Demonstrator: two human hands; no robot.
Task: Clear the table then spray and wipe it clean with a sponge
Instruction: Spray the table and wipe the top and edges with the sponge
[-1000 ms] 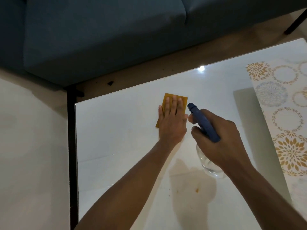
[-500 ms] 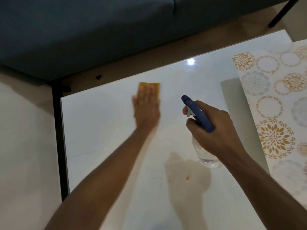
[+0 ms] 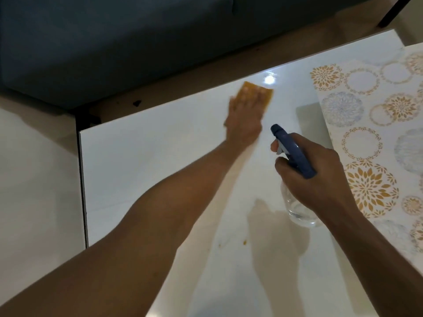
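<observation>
Sponge (image 3: 332, 94), soft and light, lay near the table (image 3: 148, 156) far edge.
Left hand (image 3: 243, 121) pressed it flat-fingered; right hand (image 3: 320, 179) gripped the spray bottle (image 3: 295, 154).

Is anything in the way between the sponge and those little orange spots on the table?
Nothing on the table blocks it. The left hand presses the sponge flat near the far edge, and the orange spots lie nearer, on bare table. Only the person's own left forearm hangs over that stretch. The bottle is held off to the right.
</observation>
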